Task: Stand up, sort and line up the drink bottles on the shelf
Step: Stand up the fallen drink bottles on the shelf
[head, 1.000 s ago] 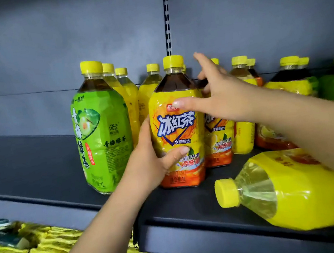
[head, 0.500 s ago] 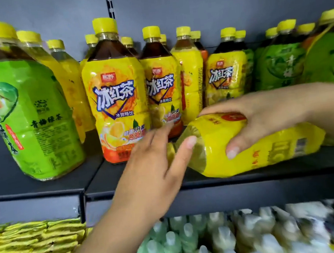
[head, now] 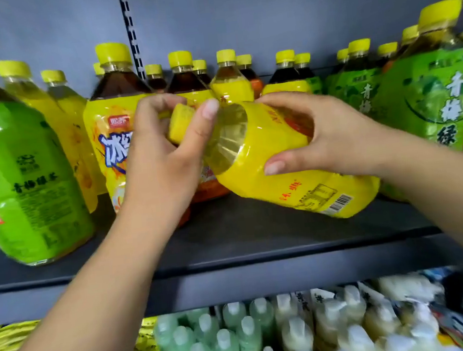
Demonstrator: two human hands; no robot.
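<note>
A yellow-labelled bottle (head: 269, 168) of pale liquid is tilted, its cap end raised to the left and its base low on the dark shelf (head: 231, 241). My left hand (head: 163, 159) grips its neck and yellow cap. My right hand (head: 332, 136) grips its body from above, thumb underneath. Behind stand upright iced-tea bottles with yellow-orange labels (head: 112, 136) and dark tea. A big green-labelled bottle (head: 22, 180) stands at the left, more green ones (head: 439, 102) at the right.
Plain yellow bottles (head: 58, 113) stand behind the left green one. A slotted upright (head: 131, 34) runs up the grey back wall. Below the shelf lie yellow packets (head: 11, 347) and rows of pale capped bottles (head: 241, 337).
Both hands left the upright iced-tea bottle and took hold of the lying yellow bottle. Its cap end has risen off the shelf. The view has shifted right and closer.
</note>
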